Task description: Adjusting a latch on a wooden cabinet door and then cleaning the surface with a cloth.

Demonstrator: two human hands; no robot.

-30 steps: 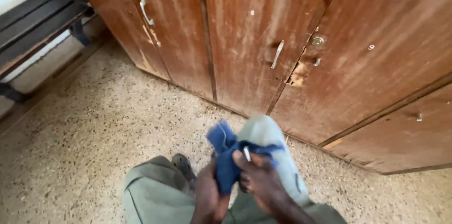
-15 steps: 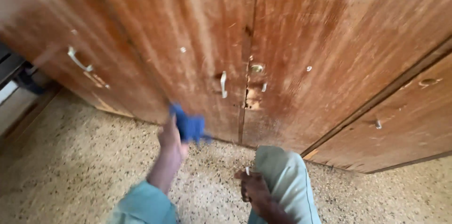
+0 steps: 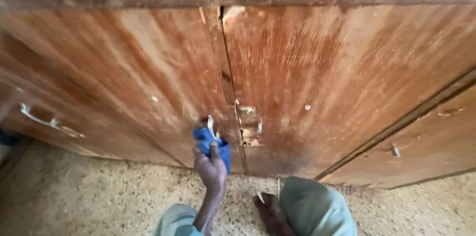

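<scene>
My left hand (image 3: 210, 168) is raised against a brown wooden cupboard door (image 3: 144, 92) and grips a blue cloth (image 3: 213, 142). The cloth is pressed around the door's small metal handle (image 3: 211, 126), whose tip sticks out above it. My right hand (image 3: 270, 210) rests low beside my knee in pale green trousers (image 3: 313, 207) and seems to pinch a thin pale stick (image 3: 260, 197); it is partly hidden by the knee.
A second wooden door (image 3: 347, 82) with a metal latch plate (image 3: 247, 112) adjoins on the right. Another door handle (image 3: 47, 122) shows at far left, and a small one (image 3: 395, 150) at lower right. A speckled terrazzo floor (image 3: 89, 196) lies below.
My left hand has lifted the blue cloth from my lap up to the door handle. The view has closed in on the doors, and my right hand stayed down by the knee.
</scene>
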